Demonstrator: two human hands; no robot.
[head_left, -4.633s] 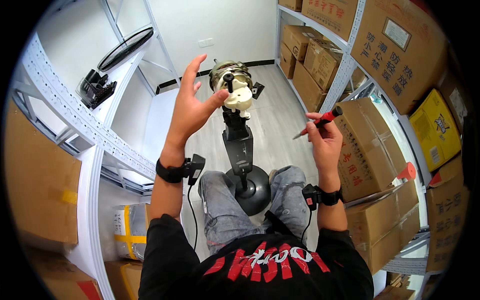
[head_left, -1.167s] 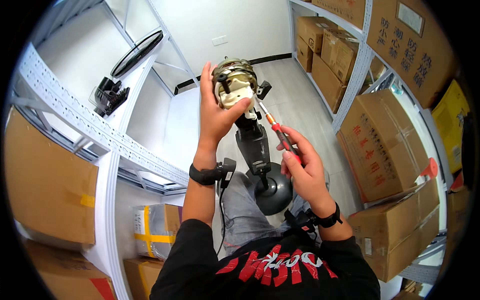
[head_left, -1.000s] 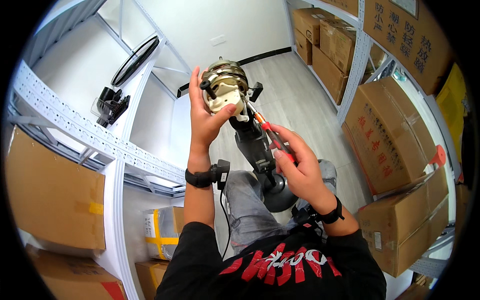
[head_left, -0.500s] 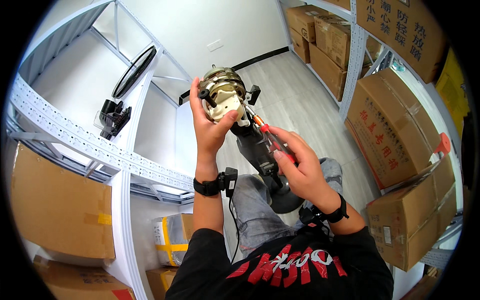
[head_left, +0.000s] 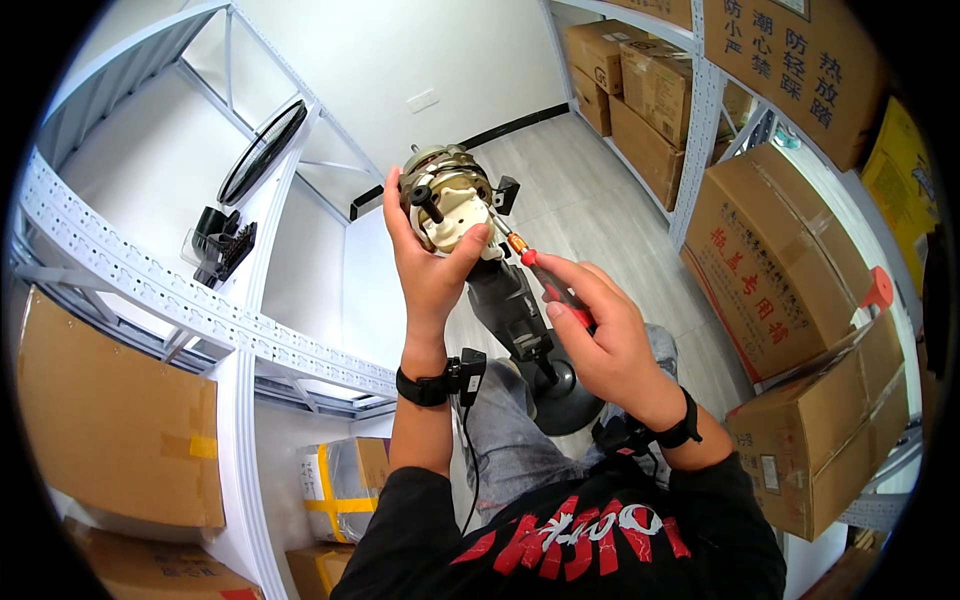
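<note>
My left hand (head_left: 428,268) grips the cream and metal motor head (head_left: 447,195) of a stand fan, thumb on its front face below the black shaft. My right hand (head_left: 598,330) holds a red-handled screwdriver (head_left: 540,272), and its tip touches the right side of the motor head. The fan's dark neck (head_left: 510,305) runs down to a round black base (head_left: 565,395) on the floor between my knees.
White metal shelving (head_left: 190,300) on my left carries a round fan grille (head_left: 262,152) and black fan parts (head_left: 222,245). Cardboard boxes (head_left: 775,260) fill the shelves on my right. Taped parcels (head_left: 335,485) lie low on the left. Grey wood floor (head_left: 580,190) stretches ahead.
My right hand brought the screwdriver from out at the right up against the motor head. My left hand has closed around the motor, and the view has tilted slightly.
</note>
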